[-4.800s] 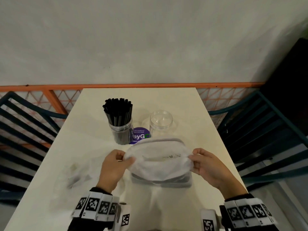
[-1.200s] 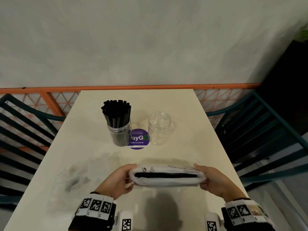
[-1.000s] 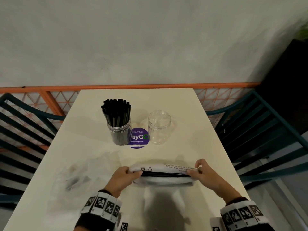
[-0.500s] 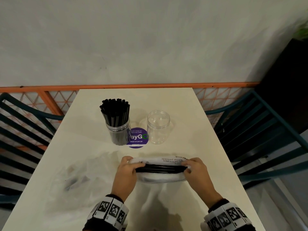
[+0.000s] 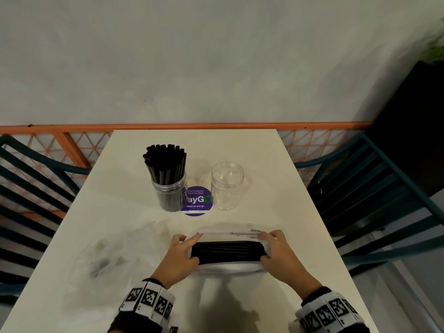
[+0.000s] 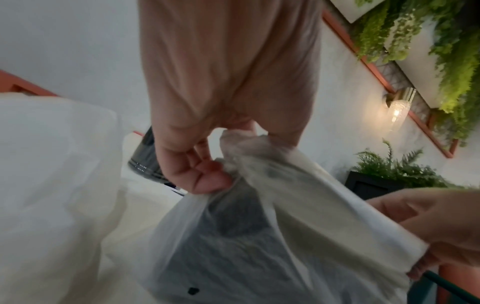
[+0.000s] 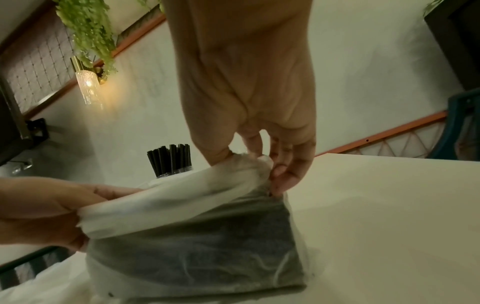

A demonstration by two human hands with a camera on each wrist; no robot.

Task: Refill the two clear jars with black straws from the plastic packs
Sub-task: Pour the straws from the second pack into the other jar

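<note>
Both hands — left hand (image 5: 179,257) and right hand (image 5: 280,254) — pinch the ends of the translucent white plastic pack (image 5: 228,267) (black straws (image 5: 228,251) exposed) on the cream surface (image 5: 276,200).

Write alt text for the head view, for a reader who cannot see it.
Two hands, left hand and right hand, pull open a plastic pack of black straws on a cream table. Behind it stand a straw-filled jar and an empty clear jar, a purple sticker between them.
</note>
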